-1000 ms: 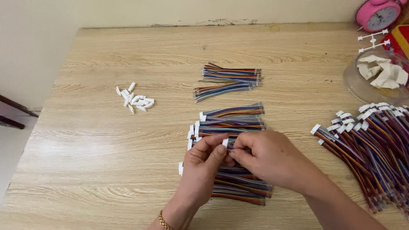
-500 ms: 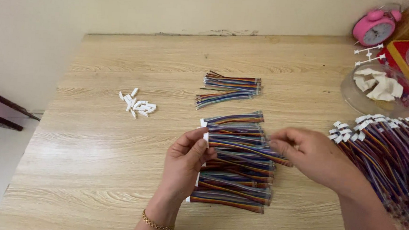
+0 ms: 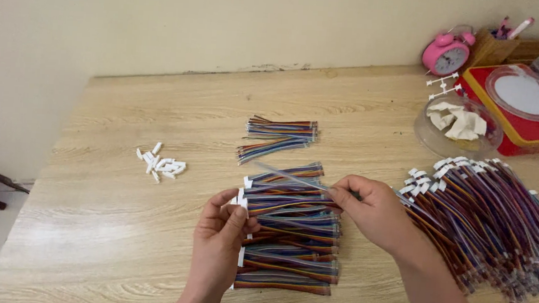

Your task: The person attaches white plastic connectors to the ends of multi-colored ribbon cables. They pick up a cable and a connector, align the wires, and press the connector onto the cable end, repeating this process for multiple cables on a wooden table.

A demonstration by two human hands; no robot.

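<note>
Head view: a light wooden worktop [image 3: 121, 236] is seen from above, with a stack of short rainbow-coloured ribbon cables [image 3: 292, 234] laid in rows at its middle. The left hand [image 3: 219, 242] is held at the stack's left edge, its grip closed with thumb and fingertips pinched on a small white plastic connector [image 3: 242, 200] at a cable end. The right hand [image 3: 375, 211] is held at the stack's upper right, its grip closed on one end of a single thin ribbon cable [image 3: 290, 176], which is stretched out to the left above the stack. A smaller bundle of rainbow cables [image 3: 280, 136] is seen farther back, and a loose scatter of white plastic connectors [image 3: 159, 163] lies well to the left. A large heap of finished cables with white connectors [image 3: 490, 221] is spread to the right, beside a clear round dish of white pieces [image 3: 458, 125].
</note>
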